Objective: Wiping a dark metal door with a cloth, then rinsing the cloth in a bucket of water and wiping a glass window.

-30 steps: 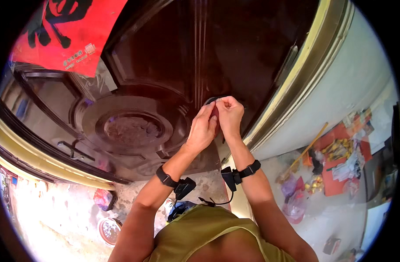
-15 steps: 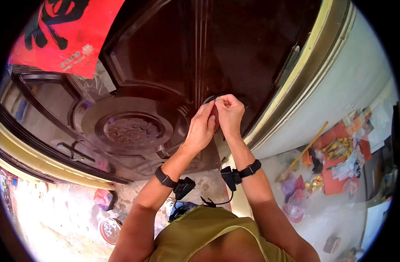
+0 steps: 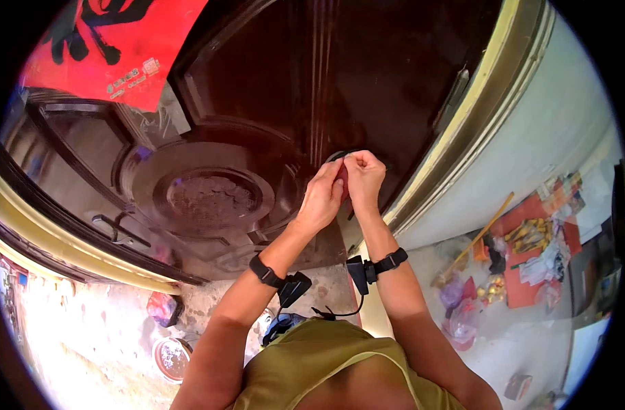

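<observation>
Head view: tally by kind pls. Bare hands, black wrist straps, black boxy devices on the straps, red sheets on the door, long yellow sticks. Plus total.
Bare hands: 2 (left hand, right hand)
Black wrist straps: 2
Black boxy devices: 2
Red sheet on the door: 1
Long yellow stick: 1
Total: 8

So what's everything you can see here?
Object: 1, dark red, centre, mostly hidden
Door: 1, dark brown, ahead
Paper: 1, red and black, upper left
Trim: uncounted, cream, both sides
Handle: 1, dark, left
Wall: 1, pale, right
Stick: 1, yellowish, right
Bags: uncounted, pink and purple, lower right
Clutter: uncounted, mixed colours, right
Round container: 1, brown-rimmed, lower left
Bundle: 1, pinkish, lower left
Wrist straps: 2, black, centre
Shirt: 1, olive, bottom
Left hand: 1, bare, centre
Right hand: 1, bare, centre
</observation>
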Tool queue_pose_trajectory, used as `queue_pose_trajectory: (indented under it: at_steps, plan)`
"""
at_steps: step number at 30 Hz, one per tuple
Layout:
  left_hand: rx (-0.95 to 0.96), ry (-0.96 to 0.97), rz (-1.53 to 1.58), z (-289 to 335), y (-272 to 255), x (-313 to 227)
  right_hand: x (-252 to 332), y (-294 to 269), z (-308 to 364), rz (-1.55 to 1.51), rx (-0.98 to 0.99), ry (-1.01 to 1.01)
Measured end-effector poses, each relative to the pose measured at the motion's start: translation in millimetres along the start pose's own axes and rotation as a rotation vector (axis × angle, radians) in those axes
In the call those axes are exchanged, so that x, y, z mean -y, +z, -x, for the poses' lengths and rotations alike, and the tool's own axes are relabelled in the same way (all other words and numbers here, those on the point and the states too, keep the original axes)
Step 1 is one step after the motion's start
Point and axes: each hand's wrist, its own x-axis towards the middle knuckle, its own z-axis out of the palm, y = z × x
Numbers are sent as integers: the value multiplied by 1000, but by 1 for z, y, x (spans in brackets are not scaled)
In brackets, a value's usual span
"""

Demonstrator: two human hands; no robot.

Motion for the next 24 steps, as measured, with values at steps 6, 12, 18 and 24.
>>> queue_pose_trajectory:
  at_steps: [6, 12, 18, 24]
  plan:
    - [-4, 30, -46, 4, 8, 9, -3, -2, 3, 56, 53, 28]
    - [-347, 435, -81, -67, -44, -82, 135, 40, -63, -97, 91, -416]
    - [-339, 556, -322, -75, -43, -45, 119, 44, -59, -253, 146, -295]
    - [-129, 380, -454, 1, -8, 20, 28, 17, 1, -140, 220, -124]
